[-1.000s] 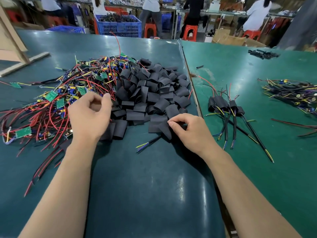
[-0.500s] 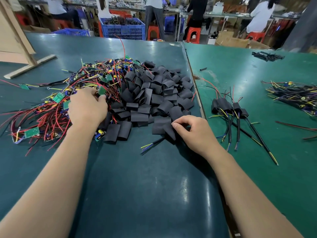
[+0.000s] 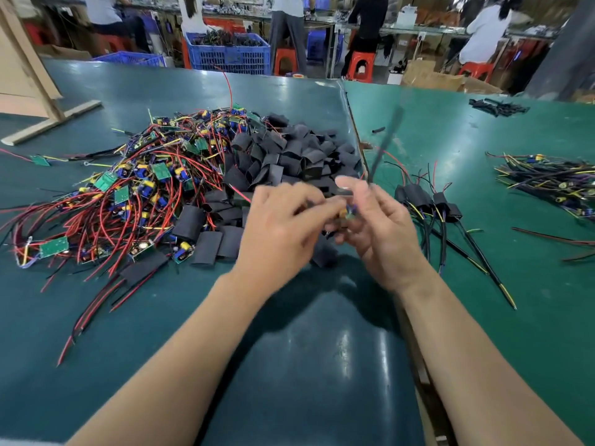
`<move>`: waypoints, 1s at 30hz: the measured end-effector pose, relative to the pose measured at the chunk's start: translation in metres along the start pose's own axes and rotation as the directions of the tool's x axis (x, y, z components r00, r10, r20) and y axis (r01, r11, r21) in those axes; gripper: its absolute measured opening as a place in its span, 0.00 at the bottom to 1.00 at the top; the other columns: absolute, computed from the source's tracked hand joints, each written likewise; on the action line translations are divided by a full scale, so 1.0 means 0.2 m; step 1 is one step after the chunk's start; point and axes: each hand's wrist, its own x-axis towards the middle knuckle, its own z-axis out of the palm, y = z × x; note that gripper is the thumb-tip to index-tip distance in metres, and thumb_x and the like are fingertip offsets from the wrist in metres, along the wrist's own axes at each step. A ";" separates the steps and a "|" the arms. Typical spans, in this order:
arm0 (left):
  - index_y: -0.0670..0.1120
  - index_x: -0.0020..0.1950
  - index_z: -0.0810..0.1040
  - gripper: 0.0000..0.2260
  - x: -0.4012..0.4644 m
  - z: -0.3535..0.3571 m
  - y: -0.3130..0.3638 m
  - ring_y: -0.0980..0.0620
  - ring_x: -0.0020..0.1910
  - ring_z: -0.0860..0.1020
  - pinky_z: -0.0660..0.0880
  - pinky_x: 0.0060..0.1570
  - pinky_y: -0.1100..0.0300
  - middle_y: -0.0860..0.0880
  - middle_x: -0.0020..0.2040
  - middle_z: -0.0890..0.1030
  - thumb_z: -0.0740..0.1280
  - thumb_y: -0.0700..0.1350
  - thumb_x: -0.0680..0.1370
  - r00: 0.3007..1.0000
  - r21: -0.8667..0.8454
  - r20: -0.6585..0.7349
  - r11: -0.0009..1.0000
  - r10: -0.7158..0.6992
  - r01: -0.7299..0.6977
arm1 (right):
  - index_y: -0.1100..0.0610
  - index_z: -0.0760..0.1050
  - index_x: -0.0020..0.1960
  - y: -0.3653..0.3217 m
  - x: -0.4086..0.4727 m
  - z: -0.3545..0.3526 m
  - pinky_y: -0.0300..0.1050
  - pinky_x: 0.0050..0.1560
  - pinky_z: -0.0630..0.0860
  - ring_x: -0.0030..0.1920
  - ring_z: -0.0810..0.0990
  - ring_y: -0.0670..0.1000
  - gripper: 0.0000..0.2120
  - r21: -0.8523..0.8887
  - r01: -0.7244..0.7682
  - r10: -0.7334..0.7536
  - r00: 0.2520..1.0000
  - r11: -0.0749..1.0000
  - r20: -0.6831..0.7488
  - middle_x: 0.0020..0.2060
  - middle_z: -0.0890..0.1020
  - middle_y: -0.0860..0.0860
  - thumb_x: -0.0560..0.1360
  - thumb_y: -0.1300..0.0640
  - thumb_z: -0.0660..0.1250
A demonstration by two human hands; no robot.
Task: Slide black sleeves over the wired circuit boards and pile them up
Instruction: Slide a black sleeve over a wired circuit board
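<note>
A tangle of wired circuit boards (image 3: 128,194) with red, yellow and black leads covers the table's left. Beside it lies a heap of black sleeves (image 3: 289,156). My left hand (image 3: 283,226) and my right hand (image 3: 380,233) meet just above the heap's near edge, both blurred. Between their fingertips sits a small circuit board (image 3: 349,214) with blue and yellow parts; its dark lead (image 3: 384,146) swings upward. A black sleeve (image 3: 325,252) shows under the hands; which hand holds it is unclear. Sleeved boards (image 3: 425,201) lie in a small pile to the right.
The seam between two green table mats (image 3: 357,136) runs past the hands. More wired parts (image 3: 547,178) lie at far right, dark pieces (image 3: 497,106) at the back right. A wooden frame (image 3: 38,91) stands back left. Blue crates (image 3: 228,53) and people sit beyond the table.
My left hand left the board tangle and came right to meet my right hand. My right hand lifted off the sleeve heap. A board's lead now whips upward between them.
</note>
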 end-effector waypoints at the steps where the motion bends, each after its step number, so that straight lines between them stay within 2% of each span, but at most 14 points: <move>1: 0.46 0.58 0.84 0.11 -0.03 0.02 0.00 0.43 0.43 0.80 0.72 0.42 0.44 0.47 0.46 0.82 0.69 0.38 0.78 1.000 -0.001 0.009 1.000 -0.004 0.004 | 0.58 0.81 0.51 0.00 0.00 0.00 0.39 0.31 0.77 0.32 0.82 0.52 0.09 -0.025 0.014 -0.015 0.999 1.000 -0.042 0.42 0.84 0.56 0.76 0.53 0.68; 4: 0.44 0.55 0.84 0.10 -0.06 0.04 -0.01 0.42 0.51 0.77 0.71 0.52 0.46 0.46 0.50 0.81 0.73 0.46 0.76 0.989 0.084 -0.091 0.988 -0.119 0.127 | 0.61 0.80 0.46 -0.01 0.02 -0.02 0.38 0.31 0.78 0.29 0.82 0.50 0.04 -0.070 0.067 -0.080 0.974 0.995 -0.211 0.36 0.85 0.55 0.78 0.63 0.66; 6: 0.45 0.48 0.83 0.07 -0.07 0.03 0.00 0.42 0.49 0.75 0.69 0.50 0.49 0.47 0.47 0.80 0.73 0.47 0.75 0.977 0.096 -0.149 0.981 -0.151 0.167 | 0.61 0.79 0.46 -0.04 0.04 -0.04 0.38 0.31 0.78 0.29 0.82 0.50 0.06 0.005 0.109 -0.102 0.948 0.994 -0.301 0.36 0.85 0.53 0.79 0.63 0.64; 7: 0.44 0.46 0.82 0.06 -0.08 0.02 0.00 0.42 0.48 0.75 0.69 0.49 0.48 0.47 0.46 0.80 0.72 0.46 0.74 0.987 0.042 -0.086 0.989 -0.136 0.140 | 0.61 0.79 0.47 -0.06 0.04 -0.05 0.37 0.32 0.78 0.30 0.82 0.49 0.06 0.044 0.124 -0.102 0.936 0.991 -0.338 0.36 0.85 0.53 0.79 0.63 0.64; 8: 0.44 0.47 0.81 0.05 -0.09 0.02 0.01 0.42 0.49 0.76 0.70 0.50 0.46 0.47 0.47 0.80 0.71 0.44 0.73 0.993 -0.045 0.042 0.993 -0.108 0.110 | 0.60 0.78 0.47 -0.07 0.05 -0.07 0.37 0.33 0.78 0.30 0.81 0.49 0.06 0.074 0.132 -0.096 0.926 0.988 -0.364 0.37 0.85 0.52 0.80 0.63 0.64; 9: 0.44 0.51 0.81 0.10 -0.10 0.02 0.02 0.43 0.53 0.76 0.70 0.54 0.46 0.48 0.52 0.80 0.69 0.42 0.70 0.975 -0.120 0.207 0.987 -0.085 0.111 | 0.60 0.78 0.48 -0.08 0.05 -0.09 0.37 0.34 0.78 0.31 0.81 0.49 0.05 0.098 0.131 -0.086 0.923 0.987 -0.375 0.37 0.84 0.51 0.80 0.63 0.64; 11: 0.46 0.61 0.80 0.25 -0.13 0.03 0.03 0.46 0.66 0.72 0.65 0.66 0.50 0.50 0.63 0.78 0.63 0.40 0.65 0.875 -0.112 0.479 0.983 -0.073 0.143 | 0.59 0.78 0.50 -0.08 0.04 -0.10 0.37 0.37 0.77 0.33 0.80 0.48 0.04 0.135 0.112 -0.058 0.933 0.984 -0.354 0.38 0.84 0.51 0.79 0.64 0.64; 12: 0.47 0.64 0.79 0.28 -0.13 0.03 0.02 0.49 0.70 0.69 0.61 0.69 0.53 0.52 0.66 0.77 0.60 0.41 0.64 0.837 -0.073 0.541 0.986 -0.086 0.148 | 0.58 0.78 0.51 -0.07 0.04 -0.10 0.38 0.38 0.77 0.34 0.80 0.48 0.05 0.153 0.102 -0.045 0.941 0.983 -0.335 0.38 0.83 0.51 0.78 0.65 0.65; 14: 0.52 0.66 0.78 0.27 -0.12 0.04 0.01 0.52 0.72 0.66 0.57 0.69 0.56 0.55 0.70 0.74 0.59 0.41 0.68 0.783 -0.029 0.611 0.985 -0.119 0.172 | 0.60 0.78 0.51 -0.07 0.04 -0.09 0.38 0.39 0.76 0.35 0.79 0.48 0.07 0.154 0.090 -0.038 0.950 0.984 -0.310 0.38 0.83 0.51 0.77 0.69 0.65; 17: 0.56 0.68 0.76 0.23 -0.13 0.06 -0.02 0.53 0.70 0.66 0.59 0.63 0.55 0.58 0.72 0.72 0.63 0.41 0.74 0.764 0.003 0.635 0.989 -0.115 0.146 | 0.61 0.78 0.52 -0.06 0.03 -0.09 0.38 0.40 0.76 0.37 0.79 0.47 0.10 0.067 0.076 -0.053 0.954 0.995 -0.296 0.40 0.83 0.52 0.75 0.73 0.64; 19: 0.57 0.68 0.76 0.22 -0.13 0.04 -0.03 0.54 0.68 0.65 0.60 0.60 0.54 0.59 0.71 0.72 0.62 0.45 0.75 0.757 0.018 0.644 0.991 -0.113 0.133 | 0.60 0.79 0.51 -0.06 0.03 -0.09 0.40 0.42 0.78 0.39 0.81 0.48 0.11 0.031 0.064 -0.052 0.958 0.997 -0.282 0.40 0.84 0.51 0.76 0.72 0.64; 23: 0.55 0.68 0.77 0.19 -0.14 0.03 -0.04 0.54 0.61 0.64 0.56 0.50 0.57 0.59 0.71 0.72 0.59 0.54 0.78 0.751 0.001 0.651 0.990 -0.109 0.143 | 0.61 0.78 0.51 -0.07 0.03 -0.11 0.49 0.46 0.81 0.43 0.83 0.58 0.10 0.153 0.054 -0.016 0.971 0.987 -0.237 0.41 0.83 0.53 0.76 0.72 0.62; 26: 0.54 0.69 0.76 0.17 -0.15 0.02 -0.05 0.54 0.60 0.64 0.55 0.49 0.58 0.60 0.70 0.72 0.63 0.54 0.80 0.755 -0.024 0.649 0.990 -0.089 0.137 | 0.62 0.77 0.52 -0.09 0.02 -0.12 0.51 0.46 0.82 0.45 0.84 0.64 0.11 0.239 0.027 0.023 0.979 0.971 -0.204 0.40 0.81 0.55 0.78 0.72 0.59; 30: 0.51 0.66 0.78 0.17 -0.13 0.02 -0.05 0.50 0.58 0.71 0.65 0.56 0.53 0.56 0.61 0.80 0.70 0.51 0.78 0.818 -0.101 0.562 0.971 -0.125 0.217 | 0.60 0.76 0.52 -0.12 0.02 -0.12 0.45 0.44 0.81 0.41 0.85 0.56 0.11 0.344 0.009 0.060 0.980 0.939 -0.189 0.39 0.82 0.54 0.76 0.72 0.61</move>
